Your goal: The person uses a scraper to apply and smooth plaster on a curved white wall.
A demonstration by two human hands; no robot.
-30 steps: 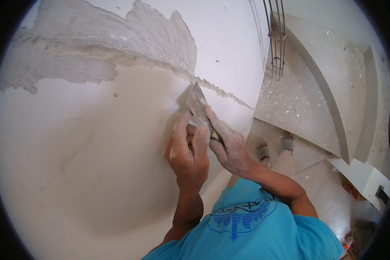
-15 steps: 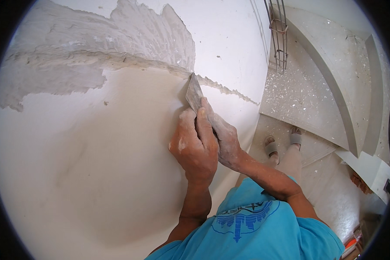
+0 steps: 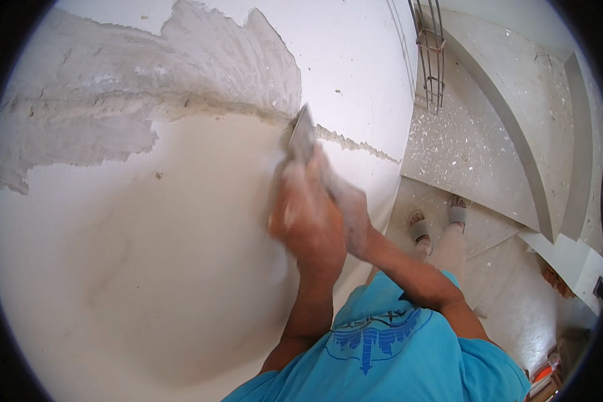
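Both my hands are closed together on a small scraper (image 3: 303, 134) with a flat, pointed grey metal blade. My left hand (image 3: 308, 218) is a fist against the tool's near side, blurred by motion. My right hand (image 3: 350, 209), dusty with pale powder, wraps the tool from the right; the handle is hidden inside the hands. The blade's tip meets the white wall (image 3: 358, 74) where a ragged groove (image 3: 358, 145) runs on to the right. Left of the blade, the surface round the groove is stripped to a rough grey patch (image 3: 234, 57).
At the right, curved concrete steps (image 3: 472, 144) are strewn with white flakes. Bent steel rebar (image 3: 439, 57) stands beside the wall at the top. My sandalled feet (image 3: 457, 211) are on the floor below. Bricks (image 3: 557, 283) show at the right edge.
The blade has moved slightly right along the groove and turned more upright. My left hand has shifted right and a little down with it. My feet have stayed put.
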